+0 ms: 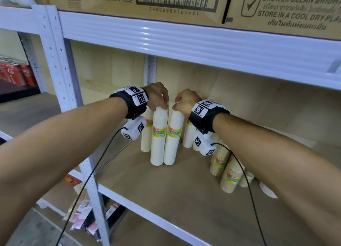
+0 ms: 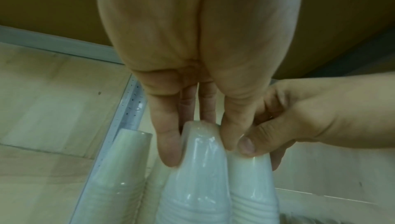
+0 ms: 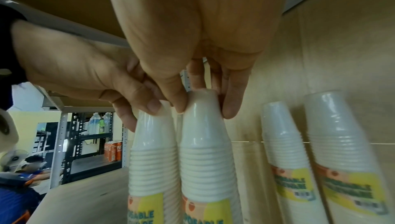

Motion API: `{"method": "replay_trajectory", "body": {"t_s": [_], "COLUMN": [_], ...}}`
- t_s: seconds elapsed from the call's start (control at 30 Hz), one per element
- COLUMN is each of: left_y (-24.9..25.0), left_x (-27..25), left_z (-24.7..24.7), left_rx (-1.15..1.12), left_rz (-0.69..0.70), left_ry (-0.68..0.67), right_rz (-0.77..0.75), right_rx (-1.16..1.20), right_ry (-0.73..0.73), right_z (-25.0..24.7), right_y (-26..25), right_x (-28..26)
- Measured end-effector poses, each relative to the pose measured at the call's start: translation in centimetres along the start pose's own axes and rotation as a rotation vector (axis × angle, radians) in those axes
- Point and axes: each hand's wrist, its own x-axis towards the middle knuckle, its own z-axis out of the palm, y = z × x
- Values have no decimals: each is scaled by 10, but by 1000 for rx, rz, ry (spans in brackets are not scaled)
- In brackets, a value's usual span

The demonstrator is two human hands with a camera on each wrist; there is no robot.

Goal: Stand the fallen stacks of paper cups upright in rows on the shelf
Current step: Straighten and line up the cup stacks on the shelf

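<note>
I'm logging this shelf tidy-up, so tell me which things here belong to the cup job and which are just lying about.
Part of the job:
- left hand gripping a white cup stack
- right hand gripping its neighbour stack
- brown cup stacks
- shelf

Just lying about:
- cardboard boxes above
- red cans

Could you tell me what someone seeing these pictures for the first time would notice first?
Two bare hands meet at the middle of the shelf: the left hand pinches the top of one white cup stack and the right hand the top of its neighbour, both stacks upright and side by side. To the right, brown cup stacks stand under the right forearm.
</note>
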Motion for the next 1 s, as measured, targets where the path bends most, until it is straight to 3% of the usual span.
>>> {"method": "replay_trajectory", "body": {"t_s": [0.53, 1.0], "left_y": [57, 65], "left_x": [64, 100], "left_z": [37, 57], "left_rx": [-11, 5], "left_rz": [183, 242], "left_ry": [48, 61], "right_rz": [224, 265], "right_rx": [-36, -45], "right_ry": [48, 69], "right_z": [-34, -27], "right_y": [68, 94], "right_x": [-3, 19]}}
